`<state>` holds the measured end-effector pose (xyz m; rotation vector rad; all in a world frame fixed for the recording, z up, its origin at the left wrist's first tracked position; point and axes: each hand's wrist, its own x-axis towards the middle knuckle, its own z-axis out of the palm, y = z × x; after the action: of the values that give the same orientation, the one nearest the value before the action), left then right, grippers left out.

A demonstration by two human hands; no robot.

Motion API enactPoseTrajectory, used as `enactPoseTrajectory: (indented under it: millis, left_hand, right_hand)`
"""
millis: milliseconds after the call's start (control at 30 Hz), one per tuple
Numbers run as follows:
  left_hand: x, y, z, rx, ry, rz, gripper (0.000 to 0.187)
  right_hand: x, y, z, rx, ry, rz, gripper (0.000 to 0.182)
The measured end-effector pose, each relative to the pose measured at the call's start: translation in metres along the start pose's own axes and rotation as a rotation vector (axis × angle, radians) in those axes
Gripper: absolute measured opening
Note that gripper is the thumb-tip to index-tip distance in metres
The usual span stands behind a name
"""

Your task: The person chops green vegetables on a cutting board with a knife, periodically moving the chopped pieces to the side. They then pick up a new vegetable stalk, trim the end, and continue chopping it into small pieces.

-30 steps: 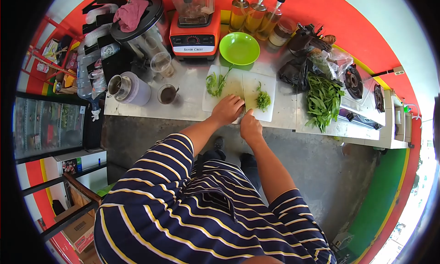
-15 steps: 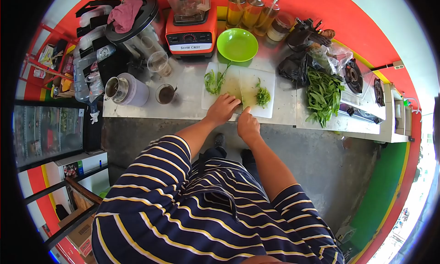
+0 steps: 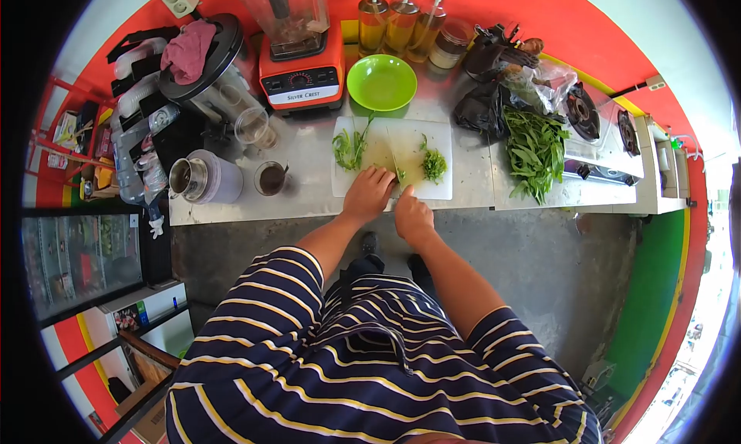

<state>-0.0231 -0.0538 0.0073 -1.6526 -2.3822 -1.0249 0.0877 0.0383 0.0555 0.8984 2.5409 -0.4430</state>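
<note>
A white cutting board (image 3: 440,135) lies at the counter's front edge. My right hand (image 3: 414,216) is wrapped round the handle of a knife (image 3: 394,151), whose thin blade points away from me over the board. Just left of the blade, my left hand (image 3: 369,194) has its fingers bent and pressed together on the greens; most of what they hold is hidden under them. A few cut bits (image 3: 400,175) show beside the blade. Chopped greens (image 3: 434,165) form a small pile on the board's right side. Uncut leafy sprigs (image 3: 350,148) lie on its left.
Behind the board are a green bowl (image 3: 382,83), a red blender (image 3: 301,77) and oil bottles (image 3: 401,23). A glass with dark contents (image 3: 271,178) and a steel-topped flask (image 3: 204,178) stand left. Right are a leafy bunch (image 3: 534,155), a black bag (image 3: 482,112) and a stove (image 3: 602,147).
The view has shifted, so the counter things appear further left. The knife blade shows more plainly, with cut bits beside it. Both hands keep nearly the same place at the board's front.
</note>
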Motion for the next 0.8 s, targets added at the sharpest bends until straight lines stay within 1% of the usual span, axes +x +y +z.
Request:
enactPoseTrajectory:
  millis: [100,167,233,267,333,400,467,533,633,767,800]
  left_hand:
    - [-0.001,-0.001,0.005,0.05,-0.009,0.007,0.014]
    - [-0.001,-0.002,0.005,0.062,-0.026,0.008,0.016]
    - [-0.002,-0.002,0.005,0.076,-0.041,0.013,0.018]
    - [0.0,-0.001,0.005,0.058,-0.041,-0.003,0.018]
    - [-0.001,-0.001,0.005,0.038,-0.057,-0.01,0.018]
    - [0.002,-0.001,0.005,0.003,0.005,-0.019,0.012]
    - [-0.002,0.001,0.004,0.017,-0.005,-0.035,0.011]
    - [-0.002,0.001,0.006,0.023,-0.008,-0.048,0.011]
    - [-0.003,-0.001,0.007,0.074,-0.008,-0.045,0.01]
    - [0.001,-0.002,0.005,0.051,-0.005,-0.039,0.011]
    - [0.0,0.0,0.006,0.04,-0.005,-0.05,0.011]
  right_hand:
    - [0.002,0.004,-0.007,-0.028,0.007,-0.03,0.031]
    - [-0.004,0.004,-0.007,-0.054,0.001,-0.041,0.03]
    - [-0.016,0.003,0.002,-0.066,0.088,-0.034,0.024]
    - [-0.014,0.004,0.001,-0.063,0.1,-0.026,0.024]
    - [-0.016,0.003,0.005,0.002,-0.017,-0.005,0.029]
    - [-0.004,0.001,0.001,0.016,0.014,-0.015,0.029]
    - [0.005,-0.002,0.0,0.023,0.032,-0.038,0.029]
    - [0.01,-0.002,-0.007,-0.053,0.078,-0.078,0.023]
    - [-0.001,-0.003,-0.01,-0.058,0.023,-0.06,0.023]
    - [-0.015,-0.002,-0.003,-0.066,0.024,-0.025,0.024]
    - [-0.013,-0.001,-0.001,-0.024,0.001,-0.02,0.027]
